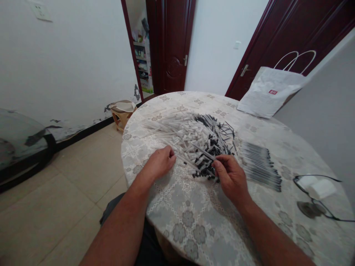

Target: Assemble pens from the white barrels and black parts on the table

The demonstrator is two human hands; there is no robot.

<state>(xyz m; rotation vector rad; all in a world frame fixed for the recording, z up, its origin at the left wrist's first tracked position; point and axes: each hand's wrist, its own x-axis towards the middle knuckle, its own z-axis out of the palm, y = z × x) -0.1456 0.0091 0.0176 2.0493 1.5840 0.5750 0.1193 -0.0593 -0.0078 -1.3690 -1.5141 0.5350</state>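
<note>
On the tablecloth in front of me lies a pile of pen parts: clear white tubes, small whitish pieces, small black pieces and thin dark rods. My right hand pinches the near end of a slim grey pen tube, which points to the upper left over the pile. At the pile's left edge, my left hand is closed, thumb against curled fingers; what it may hold is hidden. To the right of my right hand, similar slim pens lie side by side in a row.
The round table has a patterned cloth. Eyeglasses, white tissue and a dark round object lie at the right. A white paper bag stands at the back right. A stool stands beyond the table's left side.
</note>
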